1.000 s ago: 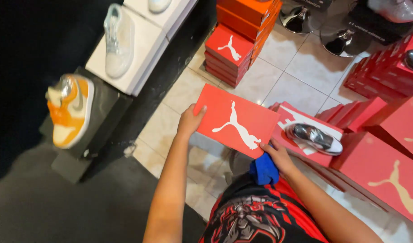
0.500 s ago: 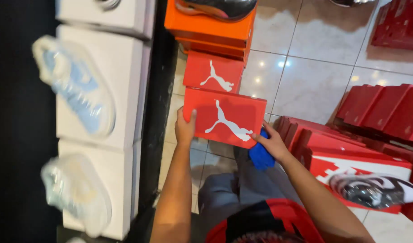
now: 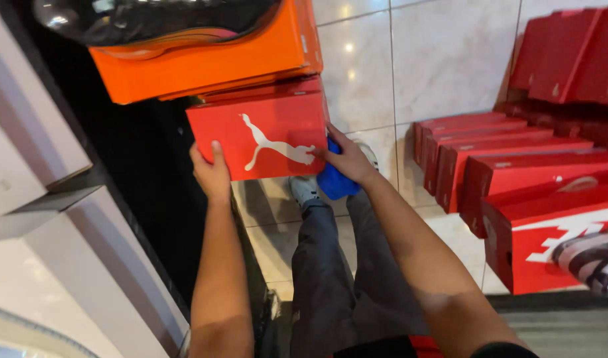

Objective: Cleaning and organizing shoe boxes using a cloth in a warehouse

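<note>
A red shoe box with a white leaping-cat logo is held out in front of me, just under an orange shoe box. My left hand grips its lower left corner. My right hand presses against its right side and also clutches a crumpled blue cloth. Below the box I see my grey trousers and one shoe.
A dark shoe lies on the orange box. Rows of red shoe boxes stand on the tiled floor at right, one carrying a striped shoe. White display blocks and a black shelf edge run down the left.
The red box has moved forward and up, from over my lap to just under the orange box. Both hands stayed on it, and my view has swung towards the stack.
</note>
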